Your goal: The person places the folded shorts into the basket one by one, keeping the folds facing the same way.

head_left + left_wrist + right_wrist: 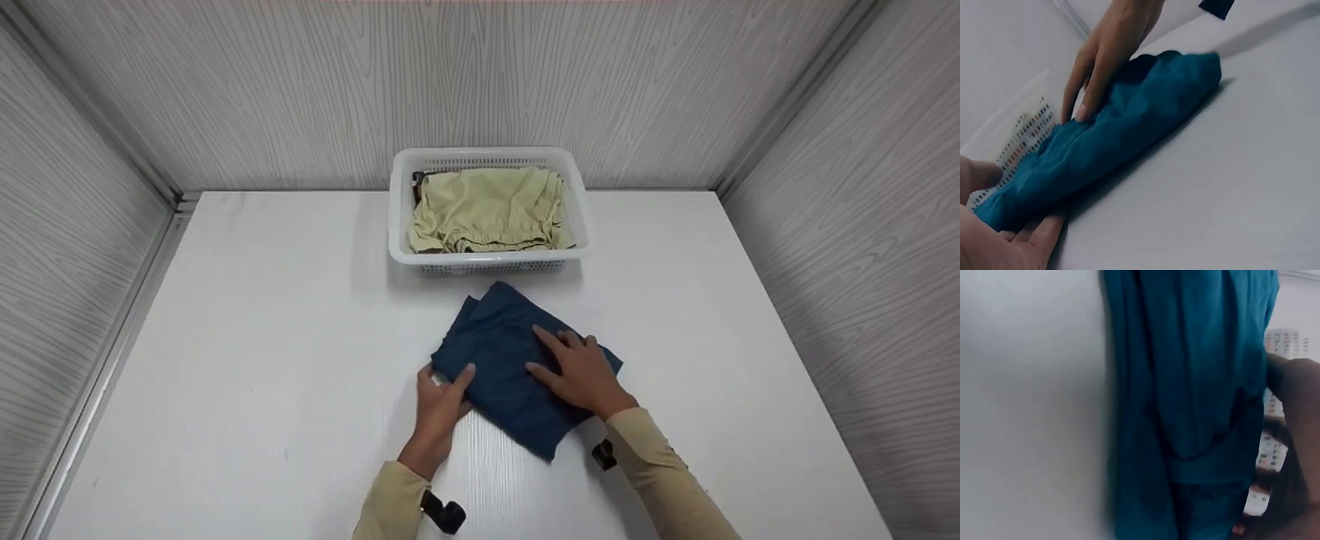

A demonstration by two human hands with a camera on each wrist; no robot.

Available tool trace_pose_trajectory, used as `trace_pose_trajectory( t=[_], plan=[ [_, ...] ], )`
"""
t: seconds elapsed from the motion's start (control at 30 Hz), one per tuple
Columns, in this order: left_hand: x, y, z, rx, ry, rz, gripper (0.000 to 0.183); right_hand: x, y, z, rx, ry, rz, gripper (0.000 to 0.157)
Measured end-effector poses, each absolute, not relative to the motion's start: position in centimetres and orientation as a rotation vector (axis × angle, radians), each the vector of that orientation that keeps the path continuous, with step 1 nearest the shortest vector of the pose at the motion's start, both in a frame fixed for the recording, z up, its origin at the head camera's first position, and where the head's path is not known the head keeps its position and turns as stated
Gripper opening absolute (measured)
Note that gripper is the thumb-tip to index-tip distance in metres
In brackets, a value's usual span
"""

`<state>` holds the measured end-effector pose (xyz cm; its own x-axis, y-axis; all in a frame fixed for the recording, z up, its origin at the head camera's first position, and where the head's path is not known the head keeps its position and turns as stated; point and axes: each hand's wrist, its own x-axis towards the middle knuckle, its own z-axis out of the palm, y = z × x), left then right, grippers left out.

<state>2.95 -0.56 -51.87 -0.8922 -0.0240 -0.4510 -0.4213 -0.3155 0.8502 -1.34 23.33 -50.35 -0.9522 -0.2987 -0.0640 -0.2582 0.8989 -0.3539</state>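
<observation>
A folded dark blue garment (499,352) lies at an angle on the white table, just in front of the basket. Its exact kind is hidden by the folds, whose stacked layers show in the right wrist view, on the garment's near side (1202,382). My left hand (439,409) pinches its left corner, thumb on top and fingers underneath. On the garment's right half rests my right hand (585,375), fingers spread over the upper layer. In the left wrist view, the right hand's fingertips (1086,109) touch the cloth from above.
A white plastic basket (487,259) with perforated sides stands at the back of the table, against the wall. Inside lies a folded khaki garment (491,206) with a gathered edge, beside a dark item (417,184) at the left. Grey wood-grain panels enclose the back and both sides.
</observation>
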Motion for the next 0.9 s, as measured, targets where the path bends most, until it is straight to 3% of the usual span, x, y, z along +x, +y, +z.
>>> trace_pose_trajectory(
  t=[0.2,0.43,0.73,0.9],
  plan=[
    [5.1,0.8,-51.7,-0.449,1.435,2.288,0.098,0.1,21.8,-50.2,-0.266,2.983,-0.527,0.066],
    [6.1,0.5,-51.9,-0.367,1.602,2.124,0.102,1.1,21.7,-50.1,-0.187,2.943,-0.57,0.066],
    [4.9,-0.9,-51.7,-0.529,1.638,2.188,0.075,2.5,22.0,-49.9,-0.28,2.978,-0.446,0.066],
    [4.8,-1.3,-51.8,-0.548,1.27,2.397,0.076,3.1,21.8,-49.9,-0.371,3.022,-0.408,0.073]
  ],
)
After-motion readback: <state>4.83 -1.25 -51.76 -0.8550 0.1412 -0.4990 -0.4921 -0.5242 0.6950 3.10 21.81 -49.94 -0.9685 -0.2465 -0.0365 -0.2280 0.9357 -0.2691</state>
